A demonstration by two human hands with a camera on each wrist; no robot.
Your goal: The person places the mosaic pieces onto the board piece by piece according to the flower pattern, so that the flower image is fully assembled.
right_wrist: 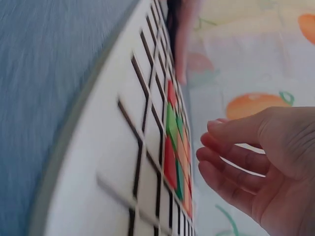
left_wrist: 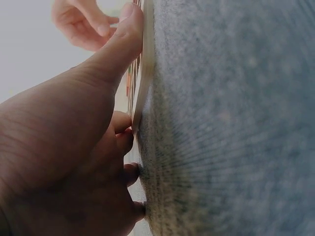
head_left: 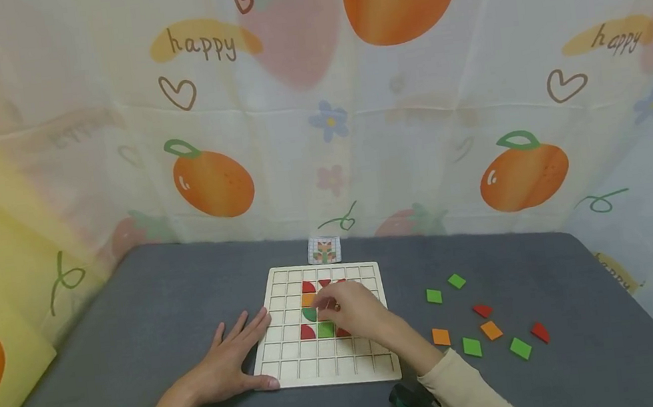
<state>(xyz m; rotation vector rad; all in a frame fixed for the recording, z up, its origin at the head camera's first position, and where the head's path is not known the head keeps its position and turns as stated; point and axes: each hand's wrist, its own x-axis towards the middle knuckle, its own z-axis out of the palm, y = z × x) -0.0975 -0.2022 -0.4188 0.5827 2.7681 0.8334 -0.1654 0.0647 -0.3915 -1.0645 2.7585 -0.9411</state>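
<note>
The pale gridded board [head_left: 362, 360] bears red, green and orange tiles [head_left: 325, 330], left hand [head_left: 228, 362] straight-fingered against it, right hand's [head_left: 357, 309] grip unclear.

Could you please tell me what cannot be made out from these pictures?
Head view: some squares of the white board and whatever lies in them, hidden by the right hand.
Head view: the fine detail on the small card, too small to read.
Head view: what the dark object is, partly covered by the right sleeve.
Left wrist view: the board's layout, seen nearly edge-on and partly behind the left hand.
</note>
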